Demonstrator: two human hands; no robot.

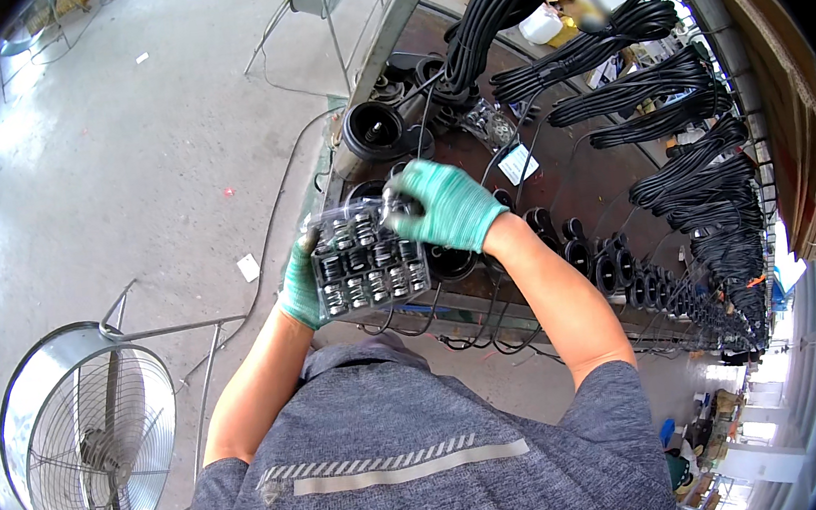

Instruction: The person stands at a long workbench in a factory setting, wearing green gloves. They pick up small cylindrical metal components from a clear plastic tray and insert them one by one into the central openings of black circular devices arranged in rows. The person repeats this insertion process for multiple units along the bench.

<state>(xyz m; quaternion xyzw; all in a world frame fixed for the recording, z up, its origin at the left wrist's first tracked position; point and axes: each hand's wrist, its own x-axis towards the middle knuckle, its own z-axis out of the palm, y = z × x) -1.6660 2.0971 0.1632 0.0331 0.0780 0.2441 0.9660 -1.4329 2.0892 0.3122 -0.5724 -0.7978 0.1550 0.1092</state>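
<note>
In front of my chest is a clear plastic tray [376,307] with compartments, filled with rows of small black-and-silver spring-like parts [358,259]. My left hand [301,289], in a green knit glove, grips the tray's left edge. Over its far right corner is my right hand [450,206], gloved alike, its fingers curled together and slightly blurred. Whatever is between those fingertips is hidden. Just beyond the tray stands a round black housing [375,130] with an open top, at the bench's left edge. Another dark round part lies partly hidden behind my right hand.
Thick bundles of black cable [525,0] hang along the right above a dark bench [585,169]. Many black round parts [621,271] line its near edge. A white card [518,164] lies on the bench. A large metal floor fan [97,442] stands left; a cable [272,210] crosses the floor.
</note>
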